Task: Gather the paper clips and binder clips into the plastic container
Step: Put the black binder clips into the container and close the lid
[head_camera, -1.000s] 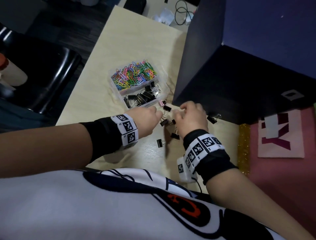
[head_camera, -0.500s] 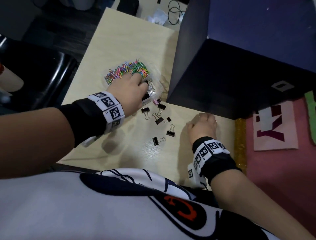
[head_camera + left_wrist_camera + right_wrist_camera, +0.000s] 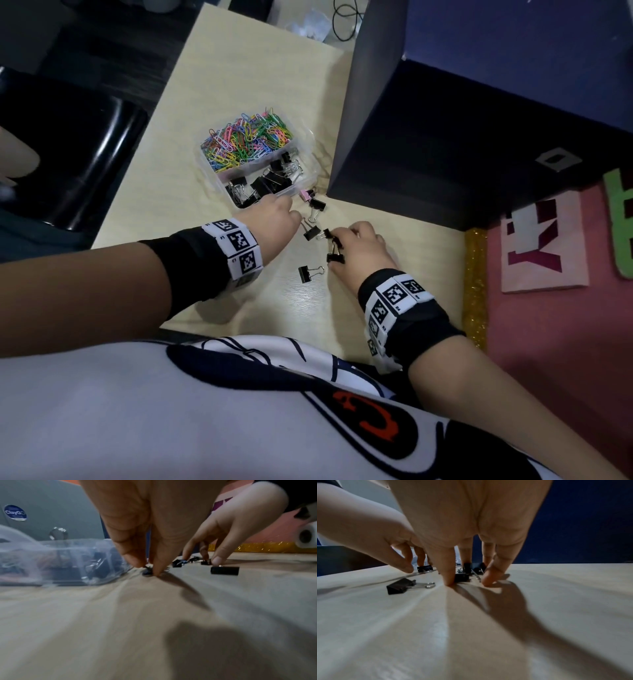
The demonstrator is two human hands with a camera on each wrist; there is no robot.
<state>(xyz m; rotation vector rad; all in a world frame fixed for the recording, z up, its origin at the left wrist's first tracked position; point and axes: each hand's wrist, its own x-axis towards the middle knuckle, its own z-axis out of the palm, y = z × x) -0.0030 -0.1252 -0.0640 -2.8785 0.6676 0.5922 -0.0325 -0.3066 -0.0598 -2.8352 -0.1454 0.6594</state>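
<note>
A clear plastic container (image 3: 310,178) on the wooden table holds coloured paper clips (image 3: 246,140) in its far compartment and black binder clips (image 3: 263,185) in its near one. Several loose binder clips lie just in front of it: a pink one (image 3: 306,195), black ones (image 3: 317,205) (image 3: 311,233) and one lying apart (image 3: 306,273) (image 3: 402,586). My left hand (image 3: 295,216) (image 3: 149,570) pinches a small black clip (image 3: 147,572) against the table beside the container (image 3: 60,561). My right hand (image 3: 337,246) (image 3: 467,580) curls its thumb and fingers round two black clips (image 3: 461,577) (image 3: 477,567).
A large dark blue box (image 3: 462,120) stands right behind the clips and to the right of the container. A pink board (image 3: 548,342) with a gold glitter edge (image 3: 474,281) borders the table on the right. A black chair (image 3: 68,161) is at the left.
My left hand has come back from over the container to the loose clips. My right hand has moved left from beside the box onto the clips.
</note>
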